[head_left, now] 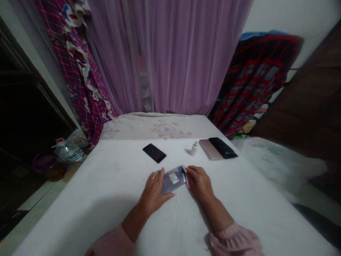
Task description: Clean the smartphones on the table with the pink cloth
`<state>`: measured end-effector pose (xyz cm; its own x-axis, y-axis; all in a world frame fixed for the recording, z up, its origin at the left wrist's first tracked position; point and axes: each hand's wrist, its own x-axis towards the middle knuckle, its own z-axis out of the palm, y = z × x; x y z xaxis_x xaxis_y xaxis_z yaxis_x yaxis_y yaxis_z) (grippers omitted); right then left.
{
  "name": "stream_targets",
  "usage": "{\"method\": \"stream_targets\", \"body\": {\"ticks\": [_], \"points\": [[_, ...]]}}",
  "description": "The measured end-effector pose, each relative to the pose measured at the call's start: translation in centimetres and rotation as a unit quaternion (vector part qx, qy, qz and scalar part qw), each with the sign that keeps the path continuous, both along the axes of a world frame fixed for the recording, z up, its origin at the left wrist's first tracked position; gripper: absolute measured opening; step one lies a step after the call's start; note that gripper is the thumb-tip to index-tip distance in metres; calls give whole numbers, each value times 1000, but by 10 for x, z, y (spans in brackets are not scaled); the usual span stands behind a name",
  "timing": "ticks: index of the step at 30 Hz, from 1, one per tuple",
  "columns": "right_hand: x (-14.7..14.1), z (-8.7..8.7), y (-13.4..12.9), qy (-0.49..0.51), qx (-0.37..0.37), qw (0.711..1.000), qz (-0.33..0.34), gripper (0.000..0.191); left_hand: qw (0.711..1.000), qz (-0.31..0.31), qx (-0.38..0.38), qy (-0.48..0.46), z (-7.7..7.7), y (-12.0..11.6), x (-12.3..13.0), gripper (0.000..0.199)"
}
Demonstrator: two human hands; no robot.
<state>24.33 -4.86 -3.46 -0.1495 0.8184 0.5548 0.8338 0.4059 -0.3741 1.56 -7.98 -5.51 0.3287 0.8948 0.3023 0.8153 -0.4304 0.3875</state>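
White-sheeted table (87, 188) fills the lower frame. Far end butts a pale floral bedding roll (160, 127). Behind it: purple sheer curtain (170, 57), flanked by pink plaid cloth (80, 71) on the left and dark red-grid cloth (253, 78) on the right. Dark wood panel (298, 106) cuts off at the right edge. Left side of the floor is mostly lost in shadow; a plastic water bottle (68, 151) lies there, and the dark bowl-like item (44, 163) beside it is hard to make out.

On the table, far side: black phone (154, 153), lying flat; rose-gold phone (210, 149), partly covered by a second black phone (222, 147); small white dropper bottle (194, 148) between them.

Lilac phone (173, 180) sits at table centre, back up, angled, gripped from both ends: left hand (153, 192) on one end, right hand (199, 183) on the other. Both hands are closed on it, and the fingers hide part of it. Can't tell if it touches the table. White label (174, 178) on its back, camera block (182, 171) near the right hand. Pink strip (187, 176) at that end: unclear whether case or separate part.
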Motion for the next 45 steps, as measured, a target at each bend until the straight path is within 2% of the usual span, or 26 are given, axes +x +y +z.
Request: {"method": "stream_targets", "body": {"ticks": [2,6,10,12,14,17,20,23,26,28,31,36,39,42,45], "points": [[-6,-4,-6,-14,1,1000,19,32,999,14,22,23,-6,-3,-8,91],[-25,-4,-26,-29,-10,999,38,37,996,43,60,42,-14,-9,-15,75],[-46,3,-42,-21,-10,995,97,36,996,40,67,44,-13,-11,-13,71],[-47,6,-42,-17,-12,993,116,33,996,42,66,41,-11,-11,-12,69],[-38,8,-36,-16,-11,996,82,29,997,42,59,37,-9,-11,-12,68],[-16,6,-24,-12,-16,1000,-3,23,998,41,38,33,-4,-12,-12,67],[-9,2,-16,-1,-23,999,-38,21,998,47,17,30,1,-12,-11,64],[-31,2,-17,11,-15,1000,-17,20,998,49,9,27,4,-11,-10,63],[-63,8,-20,18,-10,998,65,20,998,50,14,22,4,-11,-10,63],[-72,11,-19,20,-16,996,87,19,998,49,16,19,5,-11,-10,64],[-60,10,-10,27,-30,997,59,18,999,49,10,18,5,-12,-9,64],[-26,5,10,27,-66,997,-42,15,998,53,5,16,7,-12,-7,64],[-27,5,15,21,-74,994,-78,15,998,57,11,20,8,-12,-6,63],[-47,10,12,-4,-75,996,-57,18,998,57,17,26,9,-13,-5,64],[-69,16,6,-40,-70,997,1,25,998,57,19,29,10,-14,-5,63]]}}
